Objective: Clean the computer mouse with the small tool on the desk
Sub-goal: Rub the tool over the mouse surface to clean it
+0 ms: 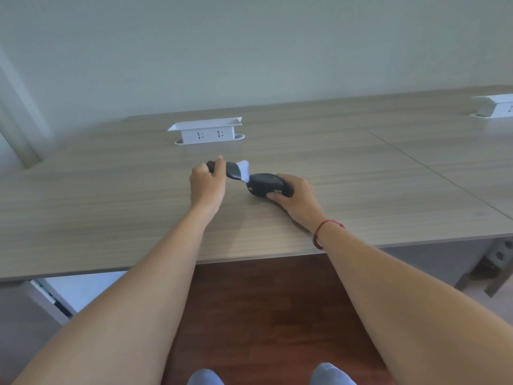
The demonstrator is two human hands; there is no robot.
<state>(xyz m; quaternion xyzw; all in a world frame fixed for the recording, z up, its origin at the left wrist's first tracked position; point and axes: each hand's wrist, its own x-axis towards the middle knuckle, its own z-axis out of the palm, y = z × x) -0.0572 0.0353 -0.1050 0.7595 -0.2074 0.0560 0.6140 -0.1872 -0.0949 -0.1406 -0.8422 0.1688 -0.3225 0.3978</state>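
The fingers (219, 165) of the left hand (206, 184) are gripping the dark handle of a small brush (231, 171), angling its pale bristles against the front of the mouse (265, 184). The right hand (297, 197) is clasping the mouse from behind, probably steadying it on the tabletop (111, 207). A white socket box (206, 131) is standing well behind, blocking nothing.

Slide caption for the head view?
Left hand brushes the mouse with a small brush; right hand steadies it.
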